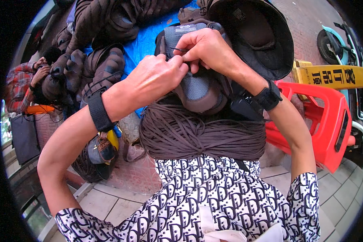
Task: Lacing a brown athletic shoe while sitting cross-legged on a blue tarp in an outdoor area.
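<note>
In front of me lies a dark brown shoe upper [201,94] with blue-grey mesh, its toe pointing toward me and its grey tongue [177,35] beyond my hands. My right hand [203,48] is closed in a pinch, with the thin dark end of a shoelace [176,49] sticking out of its fingers. My left hand [155,78] is closed over the upper's left side, its fingertips meeting those of the right. What its fingers grip is hidden. A thick bundle of dark brown shoelaces [197,135] rests across my lap, just below the toe.
Stacked shoe uppers [101,20] lie on a blue sheet [143,44] at far left. A large dark open-mouthed piece [266,52] stands beyond my right hand. Right are a red plastic stool [334,133], a yellow sign [351,76] and a bike. Another person [18,86] handles uppers at left.
</note>
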{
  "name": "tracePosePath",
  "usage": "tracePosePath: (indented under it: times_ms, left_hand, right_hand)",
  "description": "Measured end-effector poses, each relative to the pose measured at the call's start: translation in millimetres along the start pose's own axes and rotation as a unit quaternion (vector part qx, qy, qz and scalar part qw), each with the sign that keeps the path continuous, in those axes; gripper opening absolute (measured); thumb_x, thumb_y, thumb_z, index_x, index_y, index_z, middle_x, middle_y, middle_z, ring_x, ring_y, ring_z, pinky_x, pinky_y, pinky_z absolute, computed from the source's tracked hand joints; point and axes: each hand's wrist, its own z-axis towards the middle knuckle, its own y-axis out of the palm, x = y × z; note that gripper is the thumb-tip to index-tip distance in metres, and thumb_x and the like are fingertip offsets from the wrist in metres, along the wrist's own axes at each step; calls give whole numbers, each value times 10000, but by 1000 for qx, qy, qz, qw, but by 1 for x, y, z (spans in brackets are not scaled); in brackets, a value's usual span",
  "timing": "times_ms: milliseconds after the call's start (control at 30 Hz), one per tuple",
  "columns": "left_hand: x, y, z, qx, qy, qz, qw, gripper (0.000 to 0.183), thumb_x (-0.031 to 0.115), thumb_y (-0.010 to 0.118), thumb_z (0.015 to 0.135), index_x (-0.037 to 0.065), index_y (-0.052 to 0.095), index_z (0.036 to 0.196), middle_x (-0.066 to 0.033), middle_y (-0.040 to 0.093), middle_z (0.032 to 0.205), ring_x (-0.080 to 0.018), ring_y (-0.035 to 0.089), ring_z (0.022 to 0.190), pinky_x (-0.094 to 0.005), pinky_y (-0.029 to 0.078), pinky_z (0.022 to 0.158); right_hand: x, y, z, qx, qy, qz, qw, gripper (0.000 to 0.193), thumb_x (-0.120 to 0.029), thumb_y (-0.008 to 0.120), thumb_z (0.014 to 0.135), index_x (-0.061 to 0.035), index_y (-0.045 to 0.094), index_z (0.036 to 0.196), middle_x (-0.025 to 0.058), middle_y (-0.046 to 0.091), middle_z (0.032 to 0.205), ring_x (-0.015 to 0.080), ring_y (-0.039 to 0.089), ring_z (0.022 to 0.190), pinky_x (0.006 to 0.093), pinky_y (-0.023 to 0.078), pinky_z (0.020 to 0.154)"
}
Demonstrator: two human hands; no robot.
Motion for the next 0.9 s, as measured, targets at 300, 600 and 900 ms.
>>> tracePosePath:
  times_ms: [300,600,900]
  left_hand:
    - [-7,-1,-5,-56,-29,-55,996,130,92,547,677,40,479,775,-104,483,760,-250,558,671,-351,463,508]
    - [-11,-15,-8,-58,-40,-151,986,208,87,606,639,39,475,792,-107,498,743,-284,555,668,-373,457,538]
    - [-1,-15,-14,61,-71,-88,992,165,92,604,675,65,464,756,-79,435,658,-239,520,574,-341,425,463]
  right_hand:
    - [4,5,5,-30,-9,63,998,195,38,551,628,19,626,808,90,601,598,116,555,422,241,443,412]
    - [9,11,11,-36,-150,-220,963,207,-12,507,637,-15,621,809,120,569,604,147,545,454,268,413,432]
    - [1,-2,8,-121,-37,-78,989,161,-53,568,622,-12,627,766,57,507,521,94,456,421,239,367,416]
